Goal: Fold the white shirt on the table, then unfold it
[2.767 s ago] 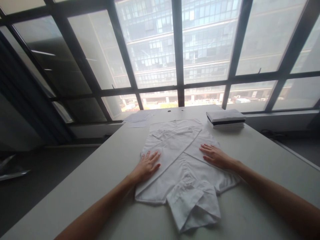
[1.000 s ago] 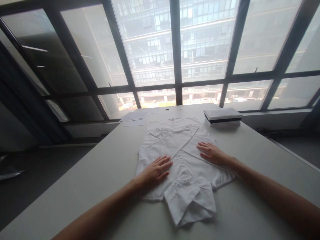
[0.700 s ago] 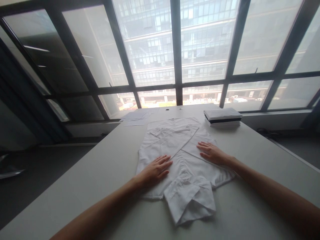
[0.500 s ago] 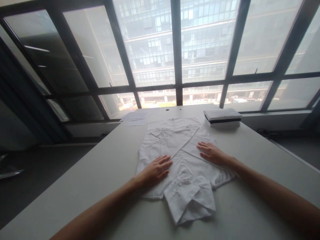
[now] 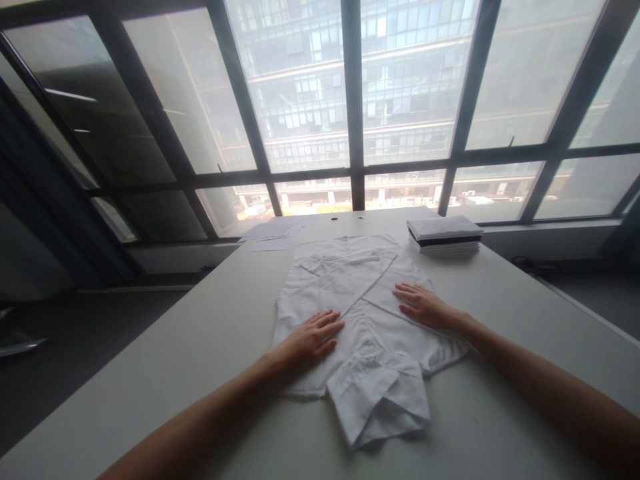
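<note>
A white garment that looks like a shirt (image 5: pixel 345 287) lies spread on the white table (image 5: pixel 210 340), its sides folded across in overlapping layers. A narrower folded part sticks out from its near edge toward me. My left hand (image 5: pixel 311 339) rests flat on the left half of the cloth, fingers stretched forward and to the right. On the right half, my right hand (image 5: pixel 423 305) lies palm down with its fingers pointing left. Neither hand grips the fabric. What lies under the palms is hidden.
A stack of folded cloths (image 5: pixel 444 235), mostly white with one dark layer, sits at the table's far right. Several white sheets (image 5: pixel 270 231) lie at the far left. Large windows (image 5: pixel 305 87) rise behind the table; a dark curtain (image 5: pixel 55 187) hangs at the left.
</note>
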`<state>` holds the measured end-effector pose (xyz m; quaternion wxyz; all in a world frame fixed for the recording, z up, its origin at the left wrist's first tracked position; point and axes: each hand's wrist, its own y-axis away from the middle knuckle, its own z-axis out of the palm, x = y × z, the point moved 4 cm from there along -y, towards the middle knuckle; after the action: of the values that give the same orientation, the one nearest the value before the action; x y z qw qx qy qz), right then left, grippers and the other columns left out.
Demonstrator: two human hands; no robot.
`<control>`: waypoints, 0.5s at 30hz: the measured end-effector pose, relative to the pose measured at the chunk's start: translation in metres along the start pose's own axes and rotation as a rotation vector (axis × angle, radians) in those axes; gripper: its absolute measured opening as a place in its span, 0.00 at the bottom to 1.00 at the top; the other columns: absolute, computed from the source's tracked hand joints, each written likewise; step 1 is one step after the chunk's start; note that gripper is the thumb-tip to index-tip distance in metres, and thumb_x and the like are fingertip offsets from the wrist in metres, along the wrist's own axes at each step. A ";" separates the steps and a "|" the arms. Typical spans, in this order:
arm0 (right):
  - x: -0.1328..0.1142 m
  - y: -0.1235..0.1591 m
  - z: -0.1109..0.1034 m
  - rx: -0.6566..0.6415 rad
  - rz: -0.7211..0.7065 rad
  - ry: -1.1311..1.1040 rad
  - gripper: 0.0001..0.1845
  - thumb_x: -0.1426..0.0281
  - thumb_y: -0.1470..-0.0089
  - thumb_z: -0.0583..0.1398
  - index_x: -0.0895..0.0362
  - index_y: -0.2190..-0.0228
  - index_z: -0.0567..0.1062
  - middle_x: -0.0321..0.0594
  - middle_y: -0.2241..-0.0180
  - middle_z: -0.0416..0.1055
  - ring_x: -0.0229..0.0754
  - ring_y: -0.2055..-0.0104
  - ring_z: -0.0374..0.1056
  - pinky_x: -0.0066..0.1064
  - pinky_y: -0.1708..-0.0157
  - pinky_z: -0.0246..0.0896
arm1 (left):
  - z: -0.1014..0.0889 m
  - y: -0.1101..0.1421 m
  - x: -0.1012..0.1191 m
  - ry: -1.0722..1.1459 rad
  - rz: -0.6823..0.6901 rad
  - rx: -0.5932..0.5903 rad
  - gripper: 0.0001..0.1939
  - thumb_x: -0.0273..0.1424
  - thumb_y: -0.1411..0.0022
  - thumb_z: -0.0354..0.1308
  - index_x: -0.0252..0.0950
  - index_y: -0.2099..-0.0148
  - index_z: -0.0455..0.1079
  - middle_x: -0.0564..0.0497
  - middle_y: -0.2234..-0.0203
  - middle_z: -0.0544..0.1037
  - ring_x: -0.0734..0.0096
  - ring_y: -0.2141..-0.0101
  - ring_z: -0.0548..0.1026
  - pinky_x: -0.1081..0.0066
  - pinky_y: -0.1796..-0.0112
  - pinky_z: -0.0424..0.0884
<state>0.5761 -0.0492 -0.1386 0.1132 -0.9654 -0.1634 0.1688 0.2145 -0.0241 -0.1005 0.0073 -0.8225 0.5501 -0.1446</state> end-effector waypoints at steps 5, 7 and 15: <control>-0.003 0.000 -0.002 -0.006 0.000 0.017 0.30 0.54 0.36 0.53 0.52 0.38 0.69 0.48 0.33 0.58 0.55 0.31 0.54 0.52 0.33 0.50 | 0.000 0.000 -0.001 0.004 -0.011 -0.016 0.24 0.37 0.27 0.51 0.42 0.31 0.62 0.44 0.32 0.61 0.53 0.32 0.57 0.50 0.35 0.57; -0.004 0.000 -0.003 -0.008 0.000 0.020 0.30 0.54 0.36 0.53 0.53 0.38 0.69 0.48 0.33 0.58 0.55 0.31 0.54 0.52 0.34 0.50 | 0.001 0.000 -0.002 0.008 -0.013 -0.018 0.25 0.37 0.27 0.50 0.42 0.31 0.62 0.45 0.32 0.60 0.54 0.32 0.56 0.50 0.35 0.57; -0.002 0.000 -0.001 0.000 0.005 0.017 0.30 0.53 0.36 0.53 0.51 0.38 0.69 0.47 0.33 0.58 0.55 0.31 0.54 0.52 0.33 0.50 | 0.001 0.000 -0.003 0.013 -0.007 -0.008 0.25 0.38 0.27 0.51 0.43 0.31 0.62 0.45 0.32 0.60 0.53 0.32 0.57 0.50 0.35 0.57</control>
<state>0.5744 -0.0504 -0.1365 0.1141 -0.9671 -0.1602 0.1611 0.2135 -0.0220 -0.1026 0.0000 -0.8235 0.5476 -0.1481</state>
